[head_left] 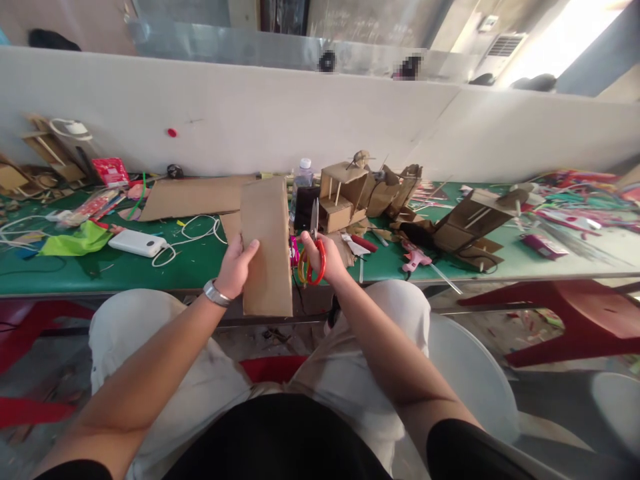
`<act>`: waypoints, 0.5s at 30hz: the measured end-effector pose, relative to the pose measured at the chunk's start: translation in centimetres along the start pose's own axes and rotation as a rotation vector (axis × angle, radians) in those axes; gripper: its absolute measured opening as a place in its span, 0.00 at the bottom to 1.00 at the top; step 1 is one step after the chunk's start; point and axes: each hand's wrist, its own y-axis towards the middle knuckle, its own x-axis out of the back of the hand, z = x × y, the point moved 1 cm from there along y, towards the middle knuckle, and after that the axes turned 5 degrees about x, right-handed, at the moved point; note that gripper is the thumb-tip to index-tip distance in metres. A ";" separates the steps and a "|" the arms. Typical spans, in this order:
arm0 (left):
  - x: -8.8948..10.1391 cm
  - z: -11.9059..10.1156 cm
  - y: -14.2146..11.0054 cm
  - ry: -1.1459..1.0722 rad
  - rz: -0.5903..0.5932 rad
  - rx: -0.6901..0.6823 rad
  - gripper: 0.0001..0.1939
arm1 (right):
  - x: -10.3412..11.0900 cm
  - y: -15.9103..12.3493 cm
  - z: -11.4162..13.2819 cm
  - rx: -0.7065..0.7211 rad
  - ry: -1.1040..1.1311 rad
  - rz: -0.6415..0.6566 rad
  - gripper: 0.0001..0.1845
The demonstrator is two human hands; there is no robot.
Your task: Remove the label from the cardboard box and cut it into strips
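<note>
My left hand point(238, 265) grips the left edge of a long cardboard piece point(267, 250), thumb on its near face and the other fingers hidden behind it. The piece stands upright over the table's front edge. Just to its right, my right hand point(325, 257) is closed round the orange and yellow handles of a pair of scissors point(314, 247). The blades point up and lie apart from the cardboard. Behind the scissors is a dark phone-like slab point(303, 208), with a clear plastic bottle point(303, 173) farther back.
On the green table point(200, 267), a large cardboard sheet point(195, 197) and white power bank point(139, 243) lie left. Cardboard models point(345, 193), a pink glue gun point(417, 259) and a red-handled tool point(363, 243) lie right. A white partition point(225, 120) borders the back; a red stool point(570, 313) stands right.
</note>
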 end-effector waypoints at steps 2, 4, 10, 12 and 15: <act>0.3 -0.2 0.0 -0.135 -0.003 0.144 0.25 | 0.0 -0.1 -0.1 0.012 -0.015 0.008 0.27; 0.2 -0.2 -0.4 -0.214 -0.008 0.269 0.26 | -0.4 -0.4 0.1 0.050 -0.025 0.049 0.23; -0.9 0.3 -1.4 -0.335 0.105 0.366 0.30 | -2.8 -1.1 1.5 0.247 -0.103 0.316 0.28; -1.0 0.4 -1.4 -0.358 0.080 0.330 0.28 | -3.7 -0.9 1.8 0.272 -0.103 0.350 0.28; -0.8 0.2 -1.1 -0.371 -0.003 0.295 0.23 | -4.8 -0.6 2.2 0.322 -0.066 0.410 0.25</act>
